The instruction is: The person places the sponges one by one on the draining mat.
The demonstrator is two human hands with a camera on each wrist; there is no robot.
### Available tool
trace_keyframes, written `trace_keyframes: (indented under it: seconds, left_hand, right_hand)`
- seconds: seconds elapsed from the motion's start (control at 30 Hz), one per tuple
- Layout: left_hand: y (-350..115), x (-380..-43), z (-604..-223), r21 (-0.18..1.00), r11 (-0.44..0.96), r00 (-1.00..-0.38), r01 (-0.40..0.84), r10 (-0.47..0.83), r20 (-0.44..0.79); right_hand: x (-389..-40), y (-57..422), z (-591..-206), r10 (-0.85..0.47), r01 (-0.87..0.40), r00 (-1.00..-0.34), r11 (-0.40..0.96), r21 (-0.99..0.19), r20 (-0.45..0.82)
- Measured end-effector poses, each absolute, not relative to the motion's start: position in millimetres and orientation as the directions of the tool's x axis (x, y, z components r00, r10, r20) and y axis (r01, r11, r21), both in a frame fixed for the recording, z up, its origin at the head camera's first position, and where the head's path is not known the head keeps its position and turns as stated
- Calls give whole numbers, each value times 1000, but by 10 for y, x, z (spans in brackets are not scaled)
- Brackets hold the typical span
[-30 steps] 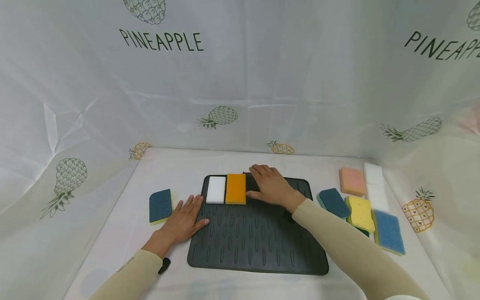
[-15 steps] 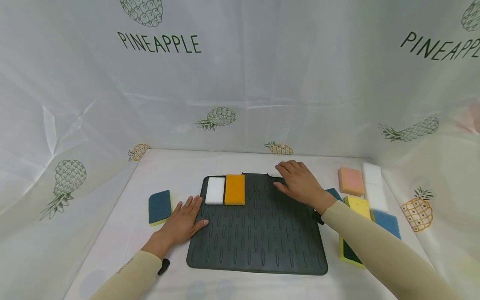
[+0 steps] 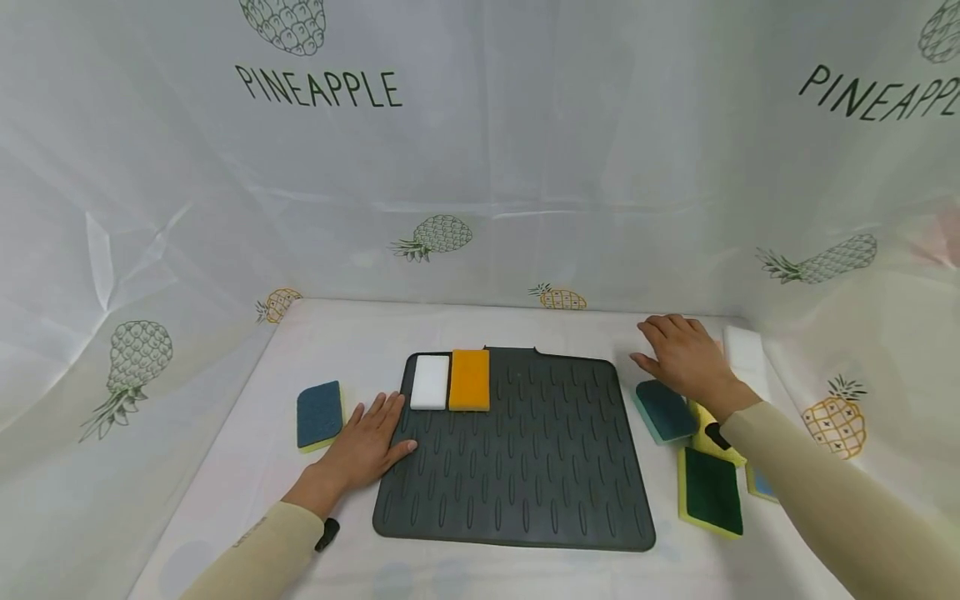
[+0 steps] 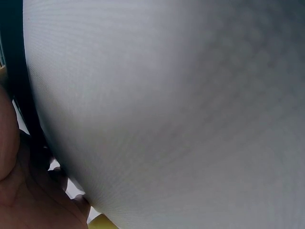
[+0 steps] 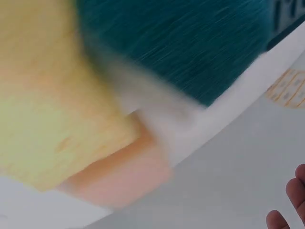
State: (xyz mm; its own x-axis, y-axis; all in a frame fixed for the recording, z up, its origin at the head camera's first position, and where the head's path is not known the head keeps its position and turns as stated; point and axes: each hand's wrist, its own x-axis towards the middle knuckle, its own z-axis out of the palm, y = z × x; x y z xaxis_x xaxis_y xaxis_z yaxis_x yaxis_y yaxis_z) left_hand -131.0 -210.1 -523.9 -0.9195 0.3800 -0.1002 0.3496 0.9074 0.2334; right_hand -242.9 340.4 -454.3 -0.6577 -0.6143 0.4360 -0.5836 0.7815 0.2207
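My left hand (image 3: 363, 446) rests with straight, spread fingers along the left edge of a dark grey ridged mat (image 3: 517, 467). On the mat's back left corner lie a white sponge (image 3: 430, 383) and an orange sponge (image 3: 470, 380), side by side. Past the mat's right side, my right hand (image 3: 686, 358) hovers with loose fingers and nothing in them. It covers most of a pink-orange sponge (image 5: 128, 179), which the right wrist view shows beside a yellow sponge (image 5: 43, 105). A dark teal sponge (image 3: 666, 412) lies just in front of that hand. Sleeve fabric fills most of the left wrist view.
Around the right forearm lie a green sponge (image 3: 711, 492), a partly hidden blue sponge (image 3: 761, 485) and white sponge blocks (image 3: 746, 354). Left of the mat is a blue-and-yellow sponge (image 3: 318, 414). A pineapple-print curtain (image 3: 600, 167) rises behind the table.
My right hand has swept rightward from beside the orange sponge, across the mat's back edge, to above the sponges at the right. The left hand has stayed in place.
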Motion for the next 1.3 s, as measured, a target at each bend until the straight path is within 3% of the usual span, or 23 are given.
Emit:
trace_keyframes:
  seconds: [0.27,0.73,1.03,1.3]
  left_hand:
    - [-2091,-1306,-5222,231,906,-919,356,384,-91]
    - [-2078,-1300,-5187,239,906,-918,348,381,-109]
    - [-2085,-1319,-5230,236,909,-918,343,378,-119]
    - [-2085,-1311,-5232,231,910,-922,344,375,-101]
  right_hand:
    - [-2401,3934,-4554,-571,-534,-702,817,216,426]
    - [-2249,4344,-4616,-431,-394,-876,899,193,218]
    - [-2188,4491,-4726,-412,-380,-893,906,189,179]
    - [-2195,4509,-4728,-369,-353,-915,928,115,165]
